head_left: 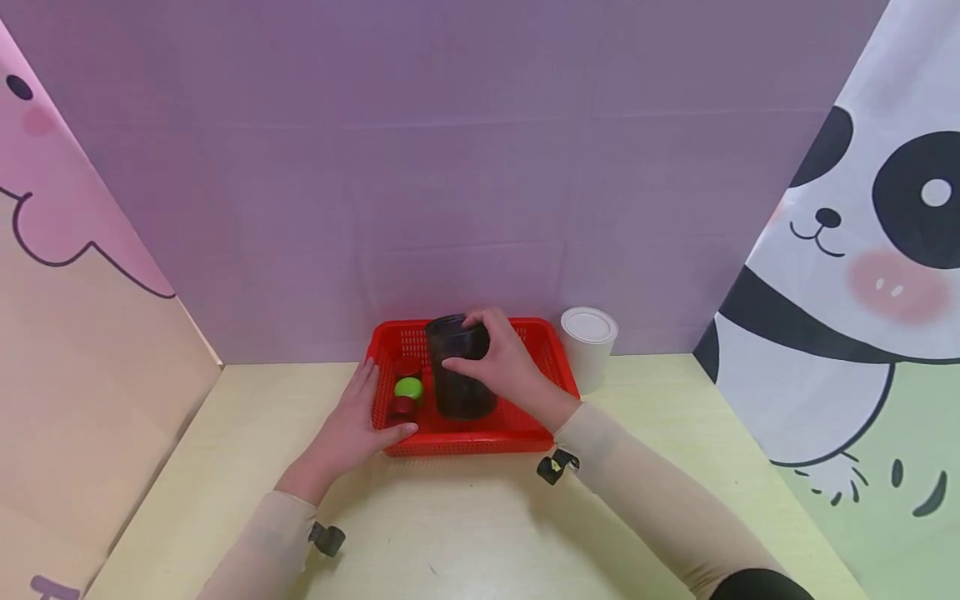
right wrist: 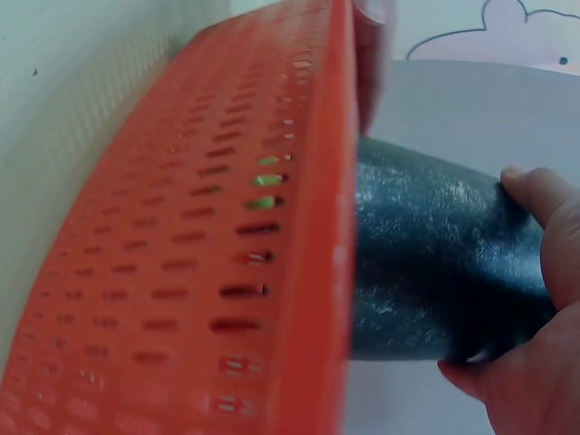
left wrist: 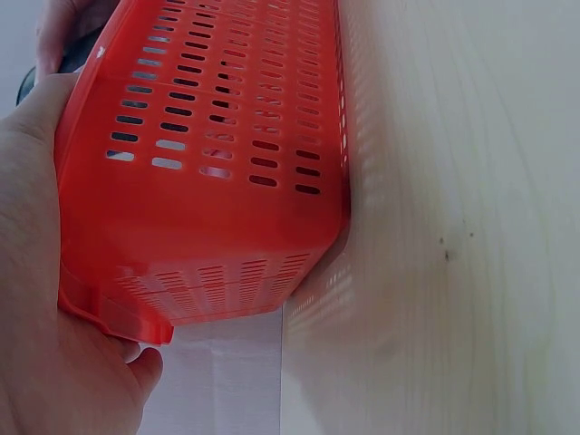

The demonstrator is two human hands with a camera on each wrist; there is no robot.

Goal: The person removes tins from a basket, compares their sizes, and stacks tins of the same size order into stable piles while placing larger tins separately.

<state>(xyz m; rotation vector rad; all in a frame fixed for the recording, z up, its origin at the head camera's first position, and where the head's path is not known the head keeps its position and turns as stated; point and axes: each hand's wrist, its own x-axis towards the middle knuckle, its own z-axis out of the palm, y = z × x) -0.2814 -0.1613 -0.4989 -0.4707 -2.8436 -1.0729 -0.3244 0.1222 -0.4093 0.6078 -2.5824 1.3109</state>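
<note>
A red plastic basket (head_left: 468, 442) with slotted walls sits on the table. Inside it stands a black cylindrical canister (head_left: 461, 383), slightly tilted. My right hand (head_left: 498, 354) grips the canister near its top, thumb on the near side and fingers at the rim; the right wrist view shows the dark canister (right wrist: 426, 254) rising past the basket's edge. At the basket's front left corner my left hand (head_left: 348, 425) holds the rim, thumb over the front edge and fingers along the left side. Beside the canister lie a bright green round item (head_left: 408, 388) and dark red items (head_left: 402, 408).
A white lidded canister (head_left: 588, 354) stands just right of the basket. Behind the light wooden table (head_left: 450, 525) hangs a purple backdrop (head_left: 465, 183). Cartoon-printed panels, one with a panda (head_left: 847, 317), flank both sides.
</note>
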